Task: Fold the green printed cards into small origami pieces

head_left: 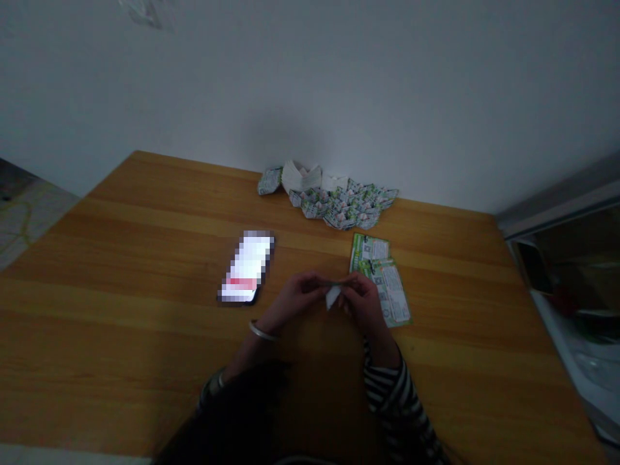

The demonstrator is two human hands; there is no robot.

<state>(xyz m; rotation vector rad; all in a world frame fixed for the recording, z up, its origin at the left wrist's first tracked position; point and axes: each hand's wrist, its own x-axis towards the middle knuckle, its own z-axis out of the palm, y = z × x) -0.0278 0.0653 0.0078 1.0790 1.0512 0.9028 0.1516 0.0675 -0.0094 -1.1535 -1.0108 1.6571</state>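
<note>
Between my two hands, a small folded piece of paper (332, 297) hangs with a pale pointed corner downward. My left hand (303, 294) pinches its left end and my right hand (361, 298) grips its right end, both closed. The fingers hide much of the paper. Beside and partly behind my right hand lie green-and-white printed leaflets (396, 294), overlapping on the table. Farther back sits a cluster of folded printed paper pieces (346, 206), with white folded paper (299, 177) at its left.
A phone with a lit, blurred screen (247, 266) lies left of my hands on the wooden table (145, 258). The wall (310, 77) rises along the table's back edge. A shelf or cabinet with items (571, 303) stands at the right. The scene is dim.
</note>
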